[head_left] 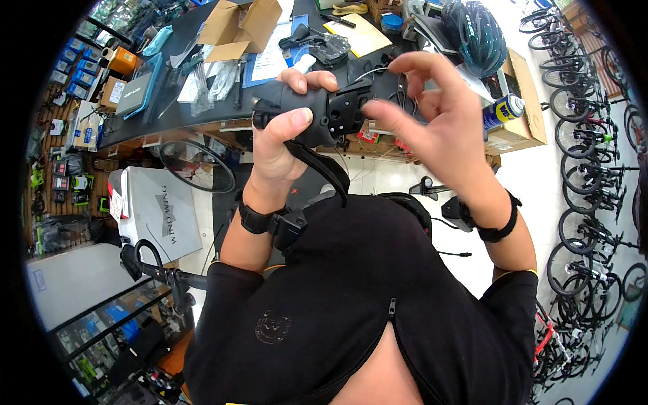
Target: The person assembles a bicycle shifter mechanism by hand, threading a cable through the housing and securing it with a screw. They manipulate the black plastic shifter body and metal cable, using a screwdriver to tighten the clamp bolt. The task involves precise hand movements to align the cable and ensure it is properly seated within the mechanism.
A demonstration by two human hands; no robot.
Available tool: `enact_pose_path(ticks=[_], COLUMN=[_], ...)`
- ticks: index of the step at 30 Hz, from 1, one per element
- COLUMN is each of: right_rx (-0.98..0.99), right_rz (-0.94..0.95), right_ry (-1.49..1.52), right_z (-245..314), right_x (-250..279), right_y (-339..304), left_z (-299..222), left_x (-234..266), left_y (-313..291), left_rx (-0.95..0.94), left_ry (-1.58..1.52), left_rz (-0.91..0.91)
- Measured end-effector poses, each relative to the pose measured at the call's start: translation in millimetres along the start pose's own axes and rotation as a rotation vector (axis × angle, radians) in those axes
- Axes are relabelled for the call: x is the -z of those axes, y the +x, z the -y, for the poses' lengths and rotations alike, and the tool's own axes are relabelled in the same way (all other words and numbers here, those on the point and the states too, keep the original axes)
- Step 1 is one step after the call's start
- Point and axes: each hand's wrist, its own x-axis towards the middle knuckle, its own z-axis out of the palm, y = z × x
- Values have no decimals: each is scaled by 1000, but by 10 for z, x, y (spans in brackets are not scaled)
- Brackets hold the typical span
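My left hand [287,131] is closed around a black, rounded, pouch-like thing [291,100], raised in front of the bench. A hard black plate [346,113] with small holes or screws forms its right end, and a black strap [322,164] hangs loose below. The thumb presses on its near side; the fingers wrap over the top. Just right of the plate is my right hand [442,118], slightly blurred, thumb and fingers spread apart with nothing visible between them. Its thumb tip is close to the plate; whether they touch I cannot tell.
Behind the hands runs a dark workbench [158,111] with an open cardboard box [239,34], papers, plastic bags and a helmet [474,37]. A blue spray can [503,111] lies at its right. Bicycles [577,162] line the right side. A handlebar [169,273] stands at lower left.
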Motion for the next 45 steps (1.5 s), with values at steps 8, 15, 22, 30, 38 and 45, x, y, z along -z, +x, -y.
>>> enact_pose_path(ticks=[8, 15, 22, 30, 38, 45], right_rx=[-52, -91, 99, -63, 218, 125], right_rz=[536, 669, 748, 769, 736, 643], right_ry=[299, 306, 340, 306, 145, 239], right_z=[-342, -368, -387, -519, -542, -478], right_x=[283, 333, 167, 271, 67, 293], right_y=[285, 312, 299, 411, 346, 436], left_z=[-19, -4, 73, -13, -50, -180], left_x=[-48, -73, -122, -61, 16, 75], left_y=[15, -27, -36, -20, 10, -6], left_rx=[105, 139, 174, 101, 71, 29], left_ry=[22, 65, 42, 106, 249, 510], left_rz=[10, 33, 3, 51, 120, 191])
